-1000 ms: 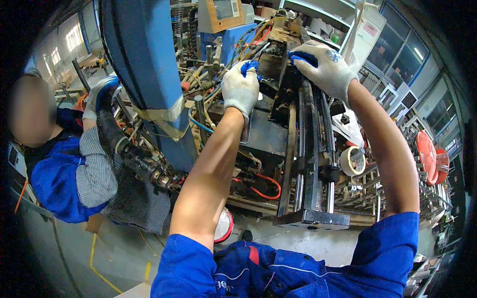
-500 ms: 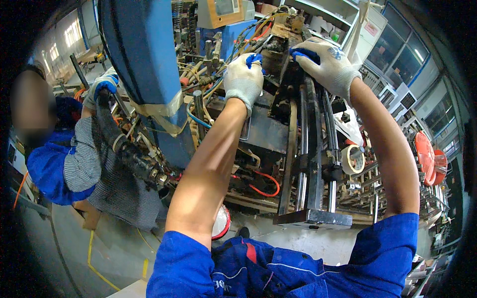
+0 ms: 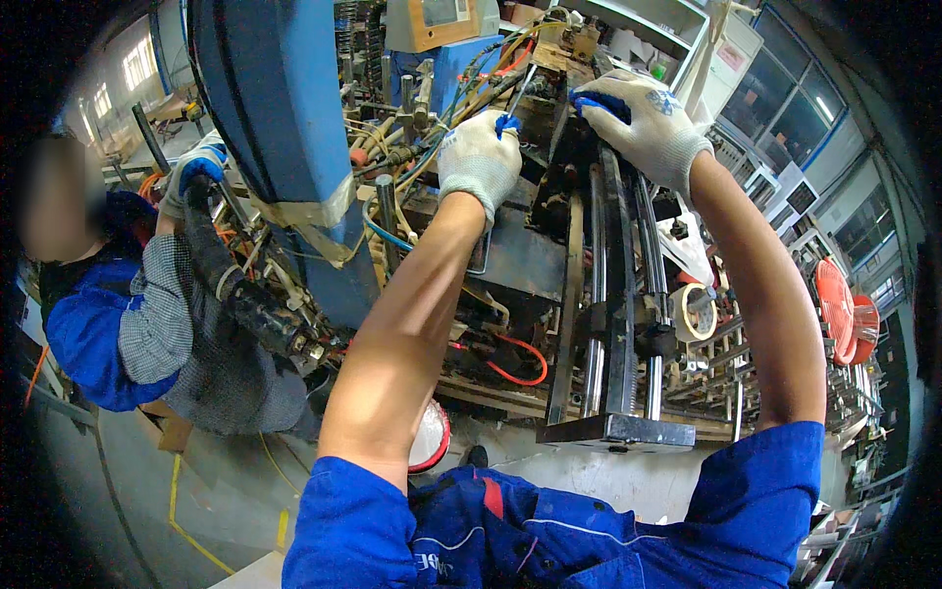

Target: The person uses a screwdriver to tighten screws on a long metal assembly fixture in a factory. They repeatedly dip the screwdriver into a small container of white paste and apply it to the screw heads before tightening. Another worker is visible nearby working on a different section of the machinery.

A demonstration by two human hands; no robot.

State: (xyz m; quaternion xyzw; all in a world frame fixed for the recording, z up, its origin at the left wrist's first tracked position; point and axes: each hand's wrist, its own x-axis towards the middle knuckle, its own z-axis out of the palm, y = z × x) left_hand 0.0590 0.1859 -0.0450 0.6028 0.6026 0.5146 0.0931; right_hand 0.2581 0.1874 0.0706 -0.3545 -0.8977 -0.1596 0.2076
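Both my hands wear white knit gloves with blue palms. My left hand (image 3: pixel 481 159) is closed, and a thin metal rod (image 3: pixel 520 93) sticks up from its fingers toward the dark machine parts at the far end. To its right, my right hand (image 3: pixel 640 116) curls over the top end of a long black slide frame (image 3: pixel 616 324). Its fingertips are partly hidden against the dark metal. Polished guide rods (image 3: pixel 597 280) run along this frame toward me, ending in a black end block (image 3: pixel 618 430). Below my left hand lies a dark flat plate (image 3: pixel 520 265).
A co-worker (image 3: pixel 118 314) in blue stands at the left, a gloved hand on a thick black hose (image 3: pixel 211 236). A tall blue machine column (image 3: pixel 280 108) rises between us. A tape roll (image 3: pixel 695 312), red baskets (image 3: pixel 834 304), a red cable loop (image 3: pixel 530 358) and a red-rimmed bucket (image 3: pixel 432 440) are nearby.
The thin rod now shows clearly above my left hand, which has turned slightly. My right hand stays on the frame. At the left, the co-worker has shifted slightly.
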